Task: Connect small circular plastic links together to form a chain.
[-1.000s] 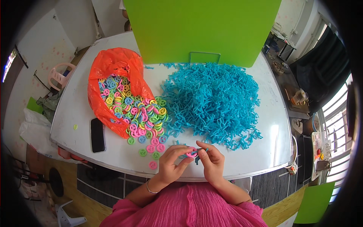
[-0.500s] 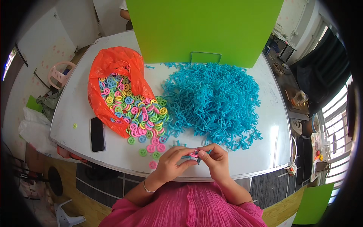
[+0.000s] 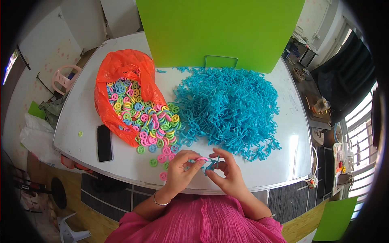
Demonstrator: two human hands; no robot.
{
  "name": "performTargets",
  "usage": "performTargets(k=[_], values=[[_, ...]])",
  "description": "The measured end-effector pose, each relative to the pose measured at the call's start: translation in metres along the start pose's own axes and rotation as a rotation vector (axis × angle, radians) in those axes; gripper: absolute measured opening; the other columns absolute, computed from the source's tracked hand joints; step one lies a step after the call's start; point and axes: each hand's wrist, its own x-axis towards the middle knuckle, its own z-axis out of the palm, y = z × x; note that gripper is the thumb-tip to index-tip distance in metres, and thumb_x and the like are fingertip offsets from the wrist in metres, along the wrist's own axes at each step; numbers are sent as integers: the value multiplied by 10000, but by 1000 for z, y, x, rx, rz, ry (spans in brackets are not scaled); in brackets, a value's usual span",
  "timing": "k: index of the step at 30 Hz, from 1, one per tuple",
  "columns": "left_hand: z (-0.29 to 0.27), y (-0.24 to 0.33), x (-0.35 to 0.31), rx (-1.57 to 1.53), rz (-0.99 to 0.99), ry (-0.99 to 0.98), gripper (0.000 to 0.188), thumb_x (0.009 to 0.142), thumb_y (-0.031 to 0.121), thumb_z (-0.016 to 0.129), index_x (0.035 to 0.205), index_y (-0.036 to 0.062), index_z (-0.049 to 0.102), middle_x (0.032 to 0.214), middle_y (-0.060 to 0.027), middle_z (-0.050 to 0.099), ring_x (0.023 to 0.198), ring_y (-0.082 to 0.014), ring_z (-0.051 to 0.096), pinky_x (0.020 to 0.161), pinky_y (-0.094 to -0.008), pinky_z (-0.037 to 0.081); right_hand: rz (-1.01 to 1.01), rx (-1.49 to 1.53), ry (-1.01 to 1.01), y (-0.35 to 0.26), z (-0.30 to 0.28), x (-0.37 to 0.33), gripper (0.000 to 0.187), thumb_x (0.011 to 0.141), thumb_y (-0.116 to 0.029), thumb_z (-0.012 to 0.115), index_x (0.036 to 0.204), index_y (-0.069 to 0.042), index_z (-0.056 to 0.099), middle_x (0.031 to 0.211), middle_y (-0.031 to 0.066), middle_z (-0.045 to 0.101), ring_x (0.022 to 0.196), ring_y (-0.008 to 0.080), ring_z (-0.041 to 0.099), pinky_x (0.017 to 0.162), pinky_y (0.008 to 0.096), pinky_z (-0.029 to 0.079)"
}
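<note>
My left hand pinches a small pink plastic wheel between thumb and fingers. Against the wheel, between both hands, is a small branching blue plastic piece. My right hand has thumb and index finger spread to either side of this piece, seemingly touching its ends; how the wheel and piece join is too small to make out. Beyond my left hand, a heap of colourful wheels spills from an orange plastic bag. A big tangled pile of blue plastic pieces lies beyond my right hand.
The white table has a black phone beside the bag. A single green ring lies farther left. A tall green panel stands along the far side, with a wire bracket at its base. Several loose wheels lie near my left hand.
My right thumb and index finger have parted and shifted from the wheel to the blue piece. The pink wheel has moved slightly left and up with my left hand.
</note>
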Motion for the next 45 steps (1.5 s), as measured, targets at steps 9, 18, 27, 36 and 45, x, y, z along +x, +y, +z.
performTargets(k=[9, 18, 27, 36, 45], values=[[0, 14, -4, -234, -237, 1, 186, 947, 98, 587, 1057, -49, 621, 893, -82, 683, 782, -132, 671, 694, -237, 551, -258, -298, 103, -4, 4, 12, 224, 783, -1, 729, 1002, -18, 690, 979, 131, 666, 840, 175, 645, 702, 275, 505], [8, 8, -4, -249, -262, 46, 123, 927, 85, 616, 949, -34, 640, 838, -55, 691, 719, -88, 663, 626, -205, 534, -561, -570, 299, 21, 18, 10, 265, 748, 65, 712, 996, -7, 655, 858, 113, 684, 703, 227, 650, 633, 292, 517], [13, 2, 1, -106, -273, 154, 107, 910, 97, 643, 884, -6, 647, 761, -40, 681, 660, -71, 640, 571, -205, 511, -582, -738, 281, 17, 11, 19, 238, 738, 44, 710, 943, -67, 658, 816, 63, 659, 797, 255, 615, 812, 344, 482], [8, -10, 0, -146, -353, -3, 121, 940, 115, 599, 901, 0, 613, 739, -30, 643, 625, -79, 621, 564, -211, 515, -198, -392, 270, 28, 17, 9, 66, 819, -19, 697, 884, -27, 684, 824, 79, 669, 758, 181, 603, 695, 281, 462], [8, -20, 3, -348, -485, -20, 160, 946, 153, 590, 907, -1, 603, 766, -53, 655, 627, -99, 624, 565, -225, 526, 220, 289, 168, 31, 11, 9, 127, 899, -87, 649, 970, 15, 674, 839, 24, 676, 767, 68, 564, 690, 224, 459]])
